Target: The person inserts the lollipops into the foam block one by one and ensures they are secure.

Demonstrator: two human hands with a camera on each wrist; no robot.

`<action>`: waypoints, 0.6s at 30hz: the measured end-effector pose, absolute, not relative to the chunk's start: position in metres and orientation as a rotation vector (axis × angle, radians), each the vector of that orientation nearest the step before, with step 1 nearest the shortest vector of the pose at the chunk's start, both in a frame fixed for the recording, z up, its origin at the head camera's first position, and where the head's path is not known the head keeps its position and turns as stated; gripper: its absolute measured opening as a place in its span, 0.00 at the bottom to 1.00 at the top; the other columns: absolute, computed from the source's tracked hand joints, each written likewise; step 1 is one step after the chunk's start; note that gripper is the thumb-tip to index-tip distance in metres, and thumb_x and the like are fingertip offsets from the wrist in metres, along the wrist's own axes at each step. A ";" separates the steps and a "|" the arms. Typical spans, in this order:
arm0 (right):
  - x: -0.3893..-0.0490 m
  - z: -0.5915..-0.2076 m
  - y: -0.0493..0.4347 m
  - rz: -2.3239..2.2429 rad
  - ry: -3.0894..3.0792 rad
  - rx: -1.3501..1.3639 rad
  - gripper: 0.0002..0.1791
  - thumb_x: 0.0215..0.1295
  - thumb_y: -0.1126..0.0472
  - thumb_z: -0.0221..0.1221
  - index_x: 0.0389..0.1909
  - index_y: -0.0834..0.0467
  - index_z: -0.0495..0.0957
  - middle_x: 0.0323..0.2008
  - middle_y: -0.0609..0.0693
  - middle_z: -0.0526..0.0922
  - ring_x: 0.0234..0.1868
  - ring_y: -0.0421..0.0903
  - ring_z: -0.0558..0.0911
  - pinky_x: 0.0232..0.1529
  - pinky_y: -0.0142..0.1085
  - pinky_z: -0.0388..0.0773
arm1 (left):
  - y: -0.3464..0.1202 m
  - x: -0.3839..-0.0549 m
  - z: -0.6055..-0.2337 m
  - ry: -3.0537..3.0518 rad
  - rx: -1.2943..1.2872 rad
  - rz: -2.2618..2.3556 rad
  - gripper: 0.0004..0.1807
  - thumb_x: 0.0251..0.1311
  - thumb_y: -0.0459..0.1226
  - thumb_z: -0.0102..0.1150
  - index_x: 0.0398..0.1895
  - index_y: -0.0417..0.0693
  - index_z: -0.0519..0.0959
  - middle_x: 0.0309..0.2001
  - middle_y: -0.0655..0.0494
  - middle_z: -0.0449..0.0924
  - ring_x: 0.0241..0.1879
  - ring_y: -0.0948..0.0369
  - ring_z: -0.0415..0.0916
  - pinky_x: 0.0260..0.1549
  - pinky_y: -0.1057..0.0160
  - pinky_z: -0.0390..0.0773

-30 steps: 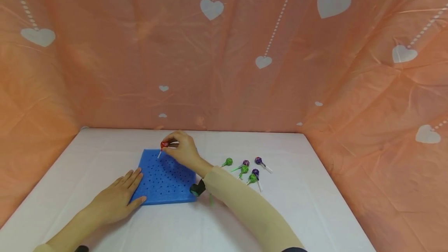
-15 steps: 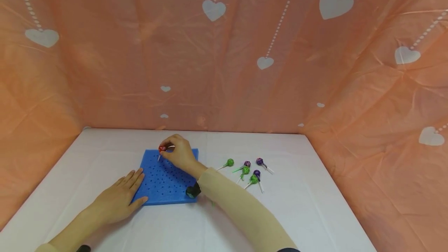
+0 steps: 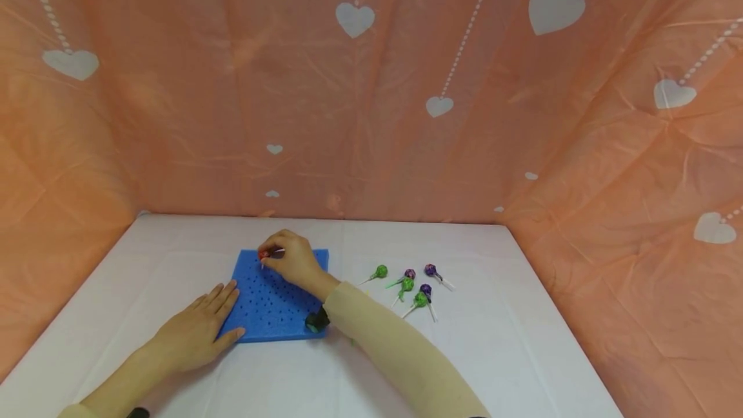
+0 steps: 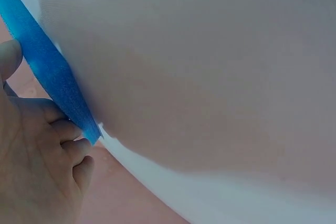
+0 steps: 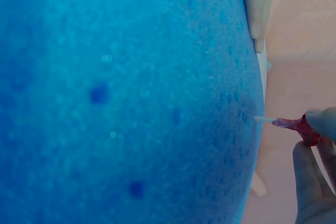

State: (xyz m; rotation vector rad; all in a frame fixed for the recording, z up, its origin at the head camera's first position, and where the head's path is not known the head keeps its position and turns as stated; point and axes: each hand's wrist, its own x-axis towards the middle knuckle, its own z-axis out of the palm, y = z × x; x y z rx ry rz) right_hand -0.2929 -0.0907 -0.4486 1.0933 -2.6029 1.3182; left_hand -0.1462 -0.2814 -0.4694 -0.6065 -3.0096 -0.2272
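A blue foam board [image 3: 267, 305] dotted with small dark holes lies flat on the white table. My right hand [image 3: 293, 260] reaches over its far left part and pinches a red-wrapped lollipop [image 3: 264, 255] by the candy end. In the right wrist view the white stick of this lollipop [image 5: 304, 129] points at the board, its tip right at the surface. My left hand [image 3: 194, 331] rests with straight fingers along the board's left edge, thumb at the near left corner. The left wrist view shows its fingers against the side of the foam board [image 4: 58, 77].
To the right of the board lie several loose lollipops: a green lollipop [image 3: 381, 271] and a purple lollipop [image 3: 430, 269] at the back, others close together in front. The right forearm [image 3: 395, 347] crosses the table beside them. A pink curtain [image 3: 395, 166] with hearts stands behind.
My right hand has moved down and slightly left, bringing the red lollipop's stick down to the board. My left hand stays in place.
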 end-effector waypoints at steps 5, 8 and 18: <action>-0.289 -0.446 -0.091 1.305 -2.618 1.110 0.10 0.66 0.68 0.69 0.48 0.60 0.88 0.49 0.50 0.82 0.47 0.32 0.82 0.49 0.16 0.78 | -0.281 -0.145 -0.468 -3.014 -0.608 -0.223 0.42 0.71 0.53 0.61 0.69 0.23 0.69 0.73 0.26 0.64 0.71 0.30 0.63 0.68 0.33 0.68; -0.288 -0.446 -0.091 1.287 -2.628 1.110 0.11 0.67 0.68 0.69 0.49 0.60 0.88 0.50 0.50 0.82 0.47 0.31 0.82 0.49 0.16 0.77 | -0.280 -0.145 -0.468 -3.016 -0.601 -0.234 0.42 0.71 0.53 0.61 0.69 0.23 0.69 0.73 0.26 0.63 0.71 0.30 0.63 0.68 0.34 0.68; -0.286 -0.445 -0.090 1.247 -2.615 1.162 0.12 0.67 0.68 0.69 0.51 0.61 0.87 0.51 0.51 0.82 0.49 0.33 0.82 0.51 0.18 0.78 | -0.280 -0.144 -0.467 -3.008 -0.607 -0.231 0.41 0.71 0.53 0.62 0.69 0.23 0.69 0.73 0.27 0.64 0.71 0.30 0.63 0.68 0.34 0.68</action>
